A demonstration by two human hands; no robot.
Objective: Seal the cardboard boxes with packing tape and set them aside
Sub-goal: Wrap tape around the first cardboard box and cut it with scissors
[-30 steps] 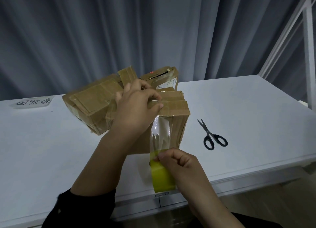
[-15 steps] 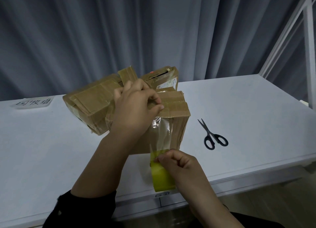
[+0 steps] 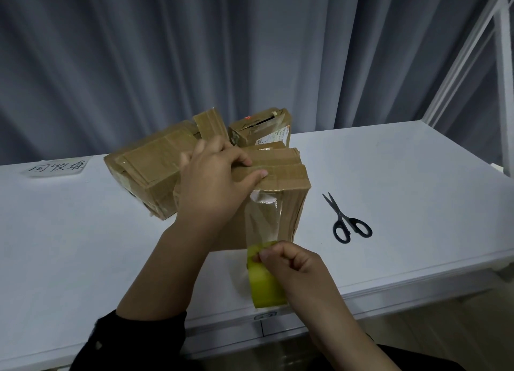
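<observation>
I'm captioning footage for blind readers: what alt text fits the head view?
A person's left hand holds down the flaps of a cardboard box on a white table while the right hand grips a yellow-green tape roll, its clear tape running up the box's front. Other cardboard boxes sit behind; black scissors lie to the right.

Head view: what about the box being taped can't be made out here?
All in the head view:
- Top seam of the front box: covered by the left hand, so where the tape starts is hidden.
- The tape roll: its far side is behind the right hand.
- The label on the rear box: print too small.
</observation>
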